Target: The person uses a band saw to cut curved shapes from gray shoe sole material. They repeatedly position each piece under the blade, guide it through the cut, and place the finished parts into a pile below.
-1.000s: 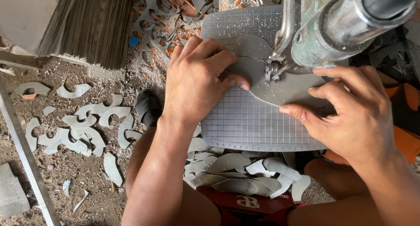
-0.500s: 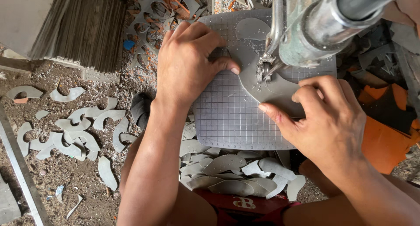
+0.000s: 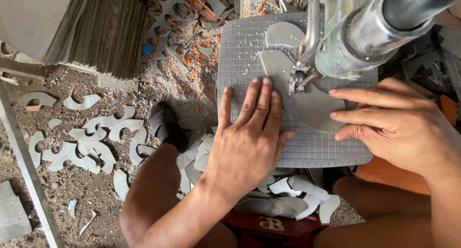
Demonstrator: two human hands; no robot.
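Both hands have slid lower on the gridded mat [image 3: 249, 51] since a moment ago, and the left hand [image 3: 249, 137] now lies flat with its fingers close together, touching the edge of the curved gray sheet [image 3: 312, 104]. On the other side, the right hand [image 3: 398, 125] presses spread fingers on that sheet, which lies on the mat under the saw blade [image 3: 297, 82]. A big metal machine arm [image 3: 379, 27] hides the sheet's far part, and cut gray scraps [image 3: 91, 142] lie on the dusty floor beside a stack of boards [image 3: 96, 32].
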